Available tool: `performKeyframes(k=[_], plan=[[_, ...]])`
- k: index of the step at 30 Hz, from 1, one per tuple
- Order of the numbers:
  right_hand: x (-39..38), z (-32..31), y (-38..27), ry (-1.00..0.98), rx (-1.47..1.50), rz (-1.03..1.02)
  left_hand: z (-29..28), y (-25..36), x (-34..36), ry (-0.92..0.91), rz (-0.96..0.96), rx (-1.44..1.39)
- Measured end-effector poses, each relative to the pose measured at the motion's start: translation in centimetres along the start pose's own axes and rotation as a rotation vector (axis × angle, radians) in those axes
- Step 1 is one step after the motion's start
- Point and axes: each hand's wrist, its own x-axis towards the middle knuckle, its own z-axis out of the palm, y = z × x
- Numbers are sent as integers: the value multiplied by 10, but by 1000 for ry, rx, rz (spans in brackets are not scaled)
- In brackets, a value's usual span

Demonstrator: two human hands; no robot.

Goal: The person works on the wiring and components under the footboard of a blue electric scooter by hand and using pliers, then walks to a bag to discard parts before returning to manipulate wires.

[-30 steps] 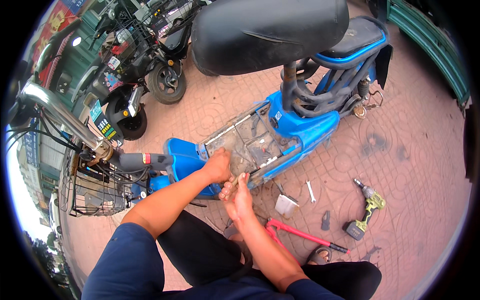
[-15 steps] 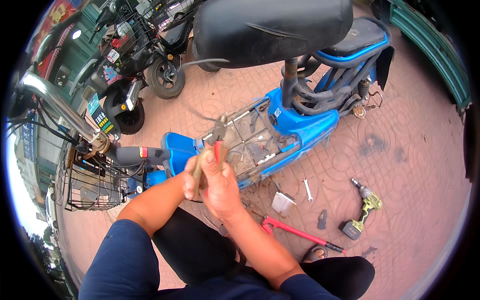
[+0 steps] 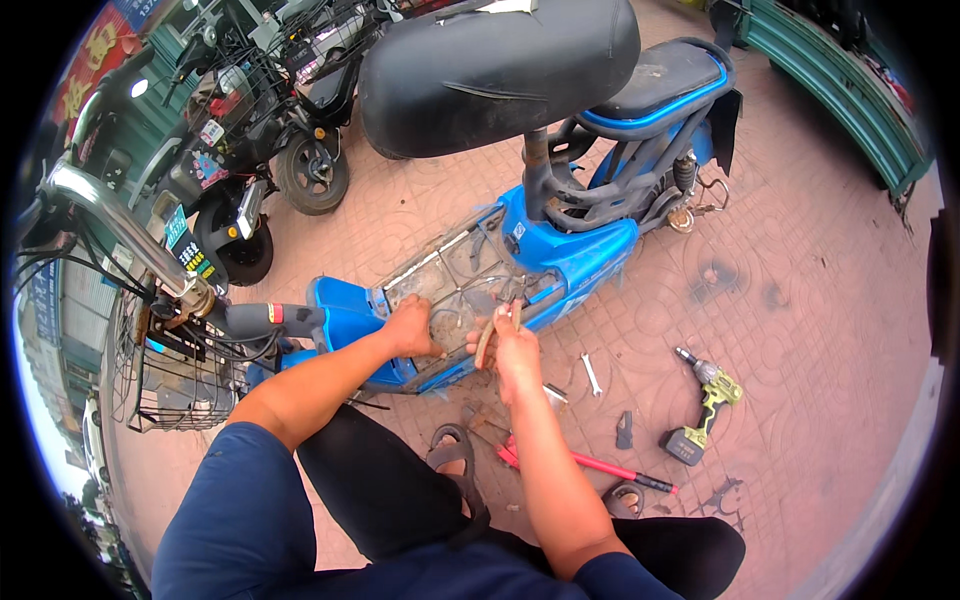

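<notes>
A blue electric scooter [image 3: 570,238] stands in front of me with its footboard compartment uncovered; thin wires cross the dusty compartment [image 3: 440,268]. My left hand [image 3: 408,328] reaches down into the front of it, fingers curled; what they hold, if anything, is hidden. At the compartment's near edge, my right hand [image 3: 512,352] is closed around pliers [image 3: 486,343] with worn tan and red handles. The jaws are low over the wires, too small to make out clearly.
Around the scooter on the paving lie a wrench [image 3: 592,375], a cordless drill [image 3: 708,405] and a red long-handled tool [image 3: 610,468]. The black seat [image 3: 500,80] overhangs the compartment. Other scooters [image 3: 315,170] are parked at the far left; a green cart [image 3: 830,90] is at the far right.
My hands were together, raised over the compartment with the pliers. They have parted: the left has lowered into the compartment, and the right has moved rightward, still gripping the pliers.
</notes>
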Motion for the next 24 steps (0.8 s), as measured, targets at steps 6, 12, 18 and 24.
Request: performKeyframes(k=[6, 12, 18, 24], plan=[[19, -24, 61, -149, -205, 299, -4, -1, -2, -11, 4, -15], [16, -35, 49, 63, -1411, -171, 1, -7, -1, -23, -7, -11], [21, -77, -9, 92, -186, 71, 4, -5, 0, 30, -3, -20], [10, -95, -39, 532, -1175, -307, 5, -3, 0, 55, 9, -33]])
